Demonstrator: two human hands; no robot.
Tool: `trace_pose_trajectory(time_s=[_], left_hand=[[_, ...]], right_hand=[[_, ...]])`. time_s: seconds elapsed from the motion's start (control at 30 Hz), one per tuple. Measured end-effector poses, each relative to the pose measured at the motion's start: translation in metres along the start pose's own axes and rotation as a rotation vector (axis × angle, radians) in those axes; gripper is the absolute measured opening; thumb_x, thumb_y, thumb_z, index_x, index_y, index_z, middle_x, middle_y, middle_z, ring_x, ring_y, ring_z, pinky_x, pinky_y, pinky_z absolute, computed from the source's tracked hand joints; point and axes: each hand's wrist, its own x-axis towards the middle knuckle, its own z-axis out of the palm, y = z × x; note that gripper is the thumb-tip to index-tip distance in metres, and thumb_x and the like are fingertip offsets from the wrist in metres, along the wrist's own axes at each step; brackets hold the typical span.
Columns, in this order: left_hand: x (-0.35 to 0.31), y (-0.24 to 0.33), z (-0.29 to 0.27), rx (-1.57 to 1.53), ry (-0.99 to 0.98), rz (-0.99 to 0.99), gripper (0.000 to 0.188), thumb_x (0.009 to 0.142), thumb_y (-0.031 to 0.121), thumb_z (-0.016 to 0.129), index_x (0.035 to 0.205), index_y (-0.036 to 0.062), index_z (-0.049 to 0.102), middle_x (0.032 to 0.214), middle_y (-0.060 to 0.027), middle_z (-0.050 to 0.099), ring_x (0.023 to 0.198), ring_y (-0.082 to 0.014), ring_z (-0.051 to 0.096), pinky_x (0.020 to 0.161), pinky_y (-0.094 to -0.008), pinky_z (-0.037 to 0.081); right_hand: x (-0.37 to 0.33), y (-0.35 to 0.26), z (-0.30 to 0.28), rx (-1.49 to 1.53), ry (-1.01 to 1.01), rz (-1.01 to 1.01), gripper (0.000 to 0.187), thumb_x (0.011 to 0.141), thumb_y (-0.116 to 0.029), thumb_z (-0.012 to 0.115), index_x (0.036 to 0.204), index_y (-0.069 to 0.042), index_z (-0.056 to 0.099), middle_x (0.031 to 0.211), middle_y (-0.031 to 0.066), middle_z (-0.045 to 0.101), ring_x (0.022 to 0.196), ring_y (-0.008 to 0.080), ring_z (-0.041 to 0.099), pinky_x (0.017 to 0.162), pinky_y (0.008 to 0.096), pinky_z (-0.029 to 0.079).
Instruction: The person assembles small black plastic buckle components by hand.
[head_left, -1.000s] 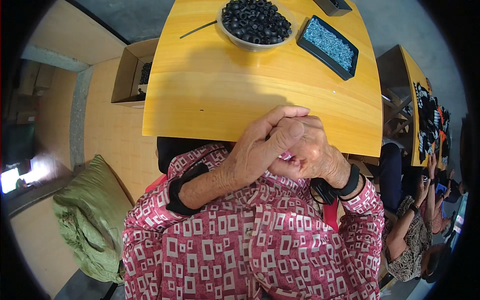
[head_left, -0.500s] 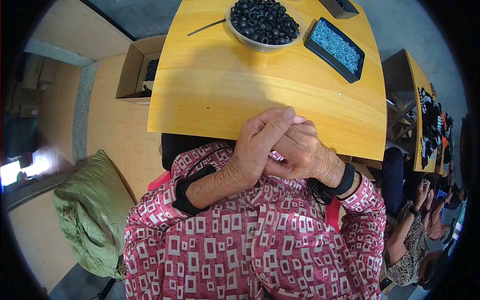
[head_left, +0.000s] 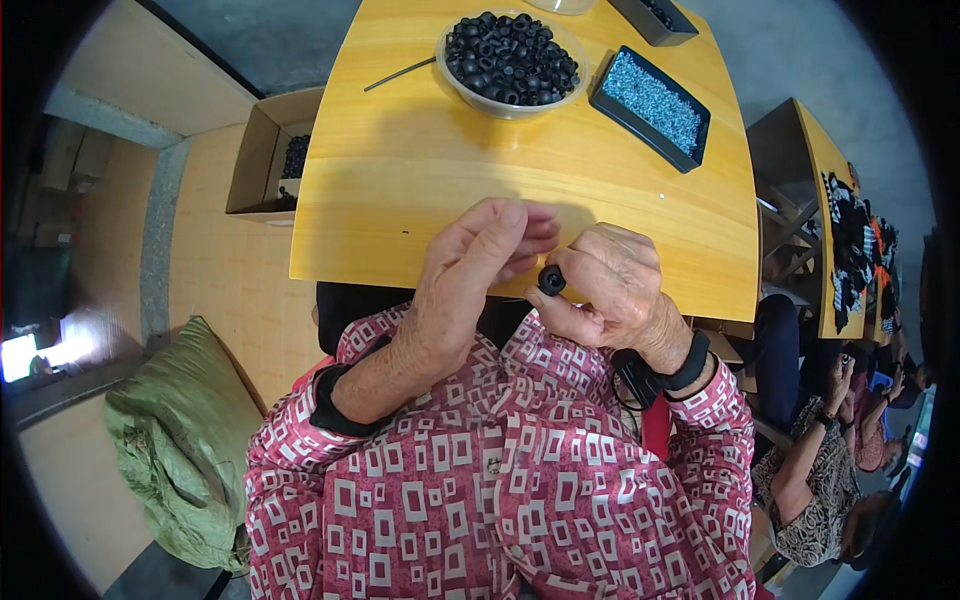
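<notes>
Between the thumb and curled forefinger of my right hand (head_left: 610, 285) is a small round black part (head_left: 551, 280) with a hole in its face. My left hand (head_left: 485, 260) is just left of it, fingers stretched out and apart, with nothing visible in them. Both hands are over the near edge of the yellow table (head_left: 400, 185). Beyond them stands a clear plastic bowl (head_left: 512, 112) heaped with similar black parts (head_left: 510, 55). To its right is a black tray (head_left: 690, 160) full of small silvery-blue pieces (head_left: 652, 105).
A thin dark rod (head_left: 400, 74) lies left of the bowl. Another dark tray (head_left: 655, 22) stands at the far right. Left of the table is an open cardboard box (head_left: 250, 170) with black parts; a green sack (head_left: 180, 440) sits nearer. People (head_left: 815, 470) sit at the right.
My hands were clasped together. Now the left has drawn away to the left and its fingers have opened, and the black part shows in my right hand.
</notes>
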Motion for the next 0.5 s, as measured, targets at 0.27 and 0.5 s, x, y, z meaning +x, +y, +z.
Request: trace_pose_trajectory(time_s=[0.27,0.5], left_hand=[[-0.011,0.003,-0.004,0.068,-0.050,0.005,0.031,0.101,0.028,0.047,0.114,0.0016,0.059,0.104,-0.0057,0.064,0.098,-0.0108,0.060,0.087,-0.0258,0.048],[-0.014,0.008,-0.010,0.064,-0.054,0.092,0.024,0.098,0.020,0.053,0.112,0.0021,0.060,0.102,-0.0041,0.064,0.093,-0.0092,0.060,0.087,-0.0248,0.048]], right_hand=[[0.002,0.005,-0.001,-0.126,0.037,-0.061,0.024,0.058,-0.010,0.076,0.068,-0.004,0.055,0.061,0.0046,0.049,0.052,0.0207,0.055,0.048,0.0310,0.044],[0.015,0.005,-0.007,-0.132,-0.004,-0.052,0.024,0.062,-0.012,0.076,0.068,-0.004,0.055,0.063,0.0053,0.051,0.054,0.0208,0.055,0.048,0.0313,0.044]])
